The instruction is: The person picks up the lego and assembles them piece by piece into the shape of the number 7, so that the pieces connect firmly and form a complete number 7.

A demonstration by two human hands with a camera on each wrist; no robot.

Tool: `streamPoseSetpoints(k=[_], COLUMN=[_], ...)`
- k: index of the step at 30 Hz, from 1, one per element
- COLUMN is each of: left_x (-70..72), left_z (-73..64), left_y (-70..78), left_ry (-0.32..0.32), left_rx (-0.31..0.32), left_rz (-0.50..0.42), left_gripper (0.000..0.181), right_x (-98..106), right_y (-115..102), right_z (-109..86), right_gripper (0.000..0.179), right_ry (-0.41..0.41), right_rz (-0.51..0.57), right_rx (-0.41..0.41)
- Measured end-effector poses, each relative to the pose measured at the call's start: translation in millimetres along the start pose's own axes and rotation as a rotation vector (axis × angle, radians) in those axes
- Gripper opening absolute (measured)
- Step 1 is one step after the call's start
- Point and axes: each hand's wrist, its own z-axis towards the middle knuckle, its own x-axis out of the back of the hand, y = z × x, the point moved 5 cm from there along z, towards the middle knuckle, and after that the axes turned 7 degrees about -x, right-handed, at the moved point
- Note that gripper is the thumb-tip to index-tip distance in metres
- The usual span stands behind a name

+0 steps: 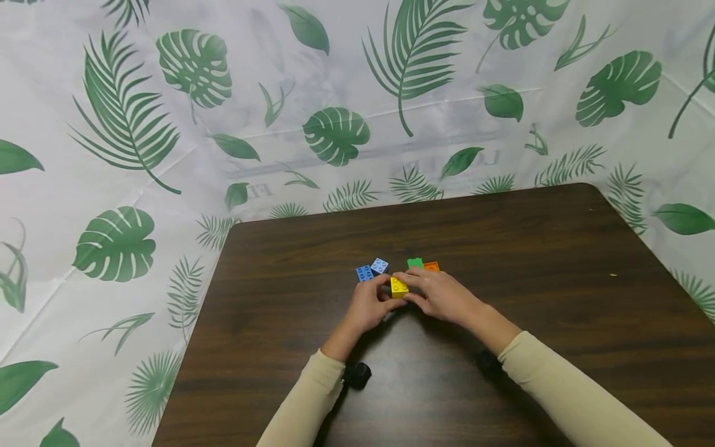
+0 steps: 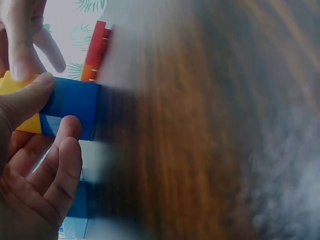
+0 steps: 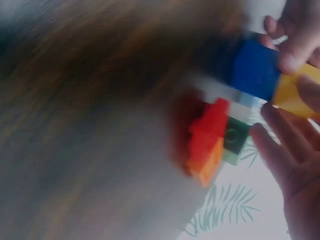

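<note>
Both hands meet over the middle of the table around a yellow toy building brick, which sits on a blue brick. My left hand pinches this pair from the left, its thumb at the seam and a fingertip by the blue side. With thumb and fingers my right hand grips the yellow brick from the right. The blue brick's lower end is close over the tabletop in the left wrist view. From the head view the blue brick is hidden under the yellow one.
Just beyond the hands lie a blue brick and a light blue brick. A green brick stands beside an orange brick, with a red brick next to that. The dark wooden table ends at a leaf-patterned curtain.
</note>
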Motion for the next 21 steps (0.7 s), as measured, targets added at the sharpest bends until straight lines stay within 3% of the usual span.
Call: streamPoseSetpoints(k=[6, 12, 21], left_x=[-0.3, 0.1, -1.1], left_z=[0.7, 2.2, 1.5], left_y=[-0.6, -0.5, -1.4], left_ry=[-0.010, -0.014, -0.032], left_rx=[0.005, 0.039, 0.064], left_rz=[0.027, 0.052, 0.039], left_gripper=[0.040, 0.040, 0.040], right_x=[17.7, 31.8, 10.8], right_y=[6.0, 29.8, 52.2], right_z=[12.3, 26.4, 35.0], right_gripper=[0.050, 0.045, 0.061], right_ry=[-0.138, -0.049, -0.089], right_rz=[0.111, -0.021, -0.062], right_rx=[-0.041, -0.163, -0.295])
